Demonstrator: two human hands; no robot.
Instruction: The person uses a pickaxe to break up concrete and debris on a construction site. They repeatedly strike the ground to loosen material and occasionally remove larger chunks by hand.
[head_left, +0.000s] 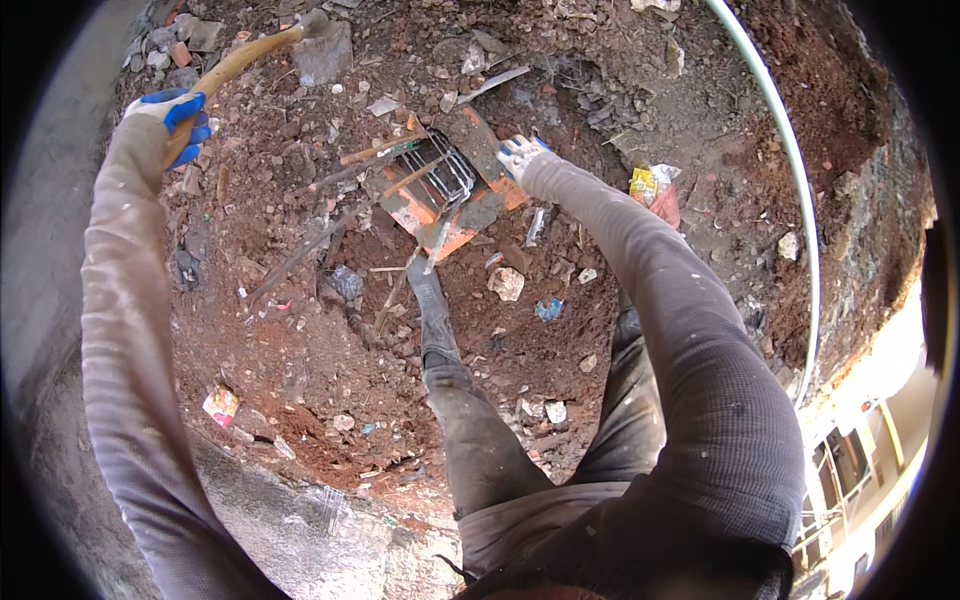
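Note:
My left hand (169, 124), in a white and blue work glove, is closed around the wooden handle of a hoe (251, 54). The hoe's flat metal blade (324, 56) lies against the rubble at the upper left. My right hand (521, 155), gloved alike, is at the right rim of a square brick-and-mortar pit (480, 214); whether its fingers grip the rim is unclear. A metal bar grate (442, 169) shows inside the dark pit opening. A wooden stick (381, 148) and thinner sticks lie across its left side.
My boot (429, 300) stands just below the pit. Loose red soil carries stones (506, 283), wrappers (654, 184) and plastic scraps (346, 283). A pale hose or pipe (787, 142) curves down the right. A concrete wall (56, 187) rises at the left.

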